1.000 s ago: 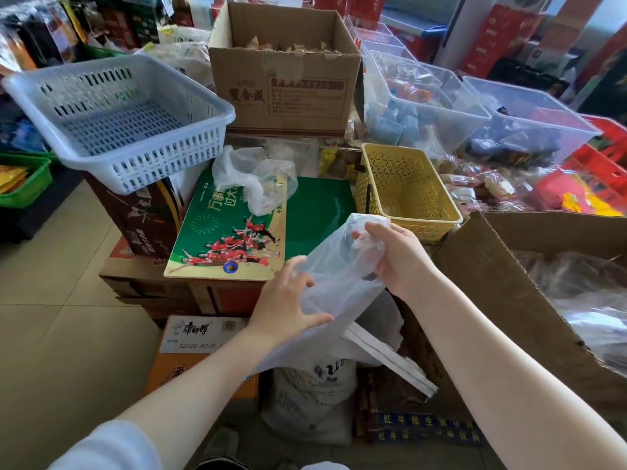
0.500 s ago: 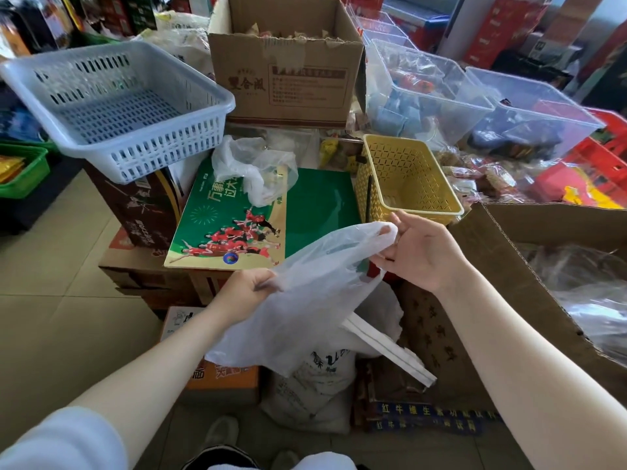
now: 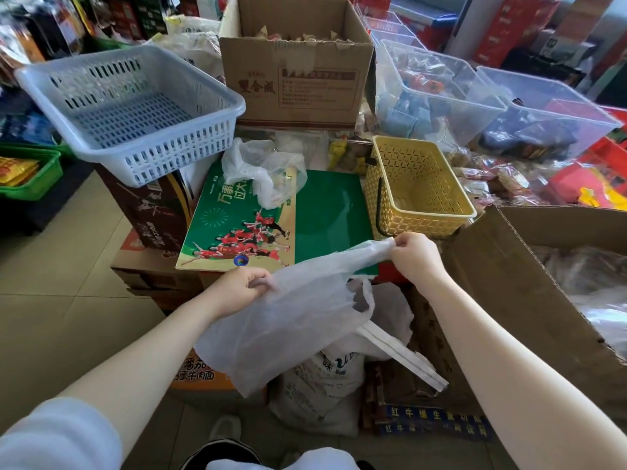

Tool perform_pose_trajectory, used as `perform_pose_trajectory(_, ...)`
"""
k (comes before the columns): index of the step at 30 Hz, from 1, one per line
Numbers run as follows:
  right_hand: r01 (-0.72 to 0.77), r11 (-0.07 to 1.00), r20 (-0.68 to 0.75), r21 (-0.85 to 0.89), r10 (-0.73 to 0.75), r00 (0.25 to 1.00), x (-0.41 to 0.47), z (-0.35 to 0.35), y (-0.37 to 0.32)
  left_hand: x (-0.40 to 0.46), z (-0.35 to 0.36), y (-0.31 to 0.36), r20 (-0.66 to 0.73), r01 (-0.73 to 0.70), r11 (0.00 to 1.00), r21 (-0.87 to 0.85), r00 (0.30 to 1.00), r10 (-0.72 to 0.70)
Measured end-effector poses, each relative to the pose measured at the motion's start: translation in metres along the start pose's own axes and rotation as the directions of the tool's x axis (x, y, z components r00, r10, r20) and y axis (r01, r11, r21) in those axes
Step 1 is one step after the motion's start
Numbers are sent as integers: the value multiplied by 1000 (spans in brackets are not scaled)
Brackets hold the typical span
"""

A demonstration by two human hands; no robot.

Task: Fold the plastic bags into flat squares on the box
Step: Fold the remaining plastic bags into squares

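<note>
Shop stock crowds the floor around one flat green box [image 3: 325,212]; two plastic bags show, one crumpled bag [image 3: 268,171] lying on the box's far end, one held bag [image 3: 291,320] stretched at its near edge, pinched by left hand [image 3: 242,286] and right hand [image 3: 415,256]; two empty baskets, white basket [image 3: 135,110] and yellow basket [image 3: 417,188], flank the box.

One head-worn, wide-angle view looks forward and steeply down from close above the person's forearms. It faces a green box [image 3: 319,215] at the centre, with shop baskets and cartons bending away toward the frame edges and shoes just visible below.
</note>
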State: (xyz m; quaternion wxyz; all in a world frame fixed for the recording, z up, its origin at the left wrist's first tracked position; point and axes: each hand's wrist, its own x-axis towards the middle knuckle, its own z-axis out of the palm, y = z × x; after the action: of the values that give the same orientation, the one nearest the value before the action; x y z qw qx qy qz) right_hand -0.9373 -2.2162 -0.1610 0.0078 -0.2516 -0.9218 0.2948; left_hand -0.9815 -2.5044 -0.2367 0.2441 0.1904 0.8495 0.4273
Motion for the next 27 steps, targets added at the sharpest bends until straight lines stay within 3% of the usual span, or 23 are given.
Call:
perform_pose_trajectory(1, 44, 996, 19, -77, -42, 999, -1, 5, -3, 1, -3, 1, -10, -5, 1000, 7, 1000, 5)
perform_pose_trajectory(3, 330, 935, -15, -134, -335, 942, -10, 14, -16, 4, -10, 7, -18, -41, 999, 7, 999, 42)
perform_pose_trajectory(5, 682, 708, 4, -181, -693, 721, -22, 26, -33, 8, -16, 18, 16, -109, 994, -12, 994, 109)
perform_pose_trajectory(7, 826, 491, 107, -276, -839, 534, -26, 43, -47, 11, -24, 29, 55, -192, 981, -7, 980, 192)
perform_pose_trajectory(8, 843, 455, 154, -288, -846, 510, -25, 52, -54, 13, -28, 34, 65, -226, 974, -7, 972, 226)
perform_pose_trajectory(12, 830, 534, 173, -158, -813, 556, -15, 68, -72, 16, -50, 41, 77, -297, 954, 49, 953, 293)
perform_pose_trajectory(18, 638, 767, 125, 71, -641, 757, 3, 67, -68, 18, -85, 12, 70, -123, 966, 227, 991, 110)
perform_pose_trajectory(23, 480, 876, 108, 40, -481, 870, 13, 65, -63, 23, -107, -4, 150, -32, 948, 316, 989, -17)
perform_pose_trajectory(25, 404, 915, 201, 10, -397, 895, 17, 64, -61, 28, -110, -5, 92, -51, 952, 302, 995, 24)
perform_pose_trajectory(27, 325, 943, 375, -72, -276, 885, 18, 66, -60, 33, -113, -3, -65, -54, 983, 178, 996, 66)
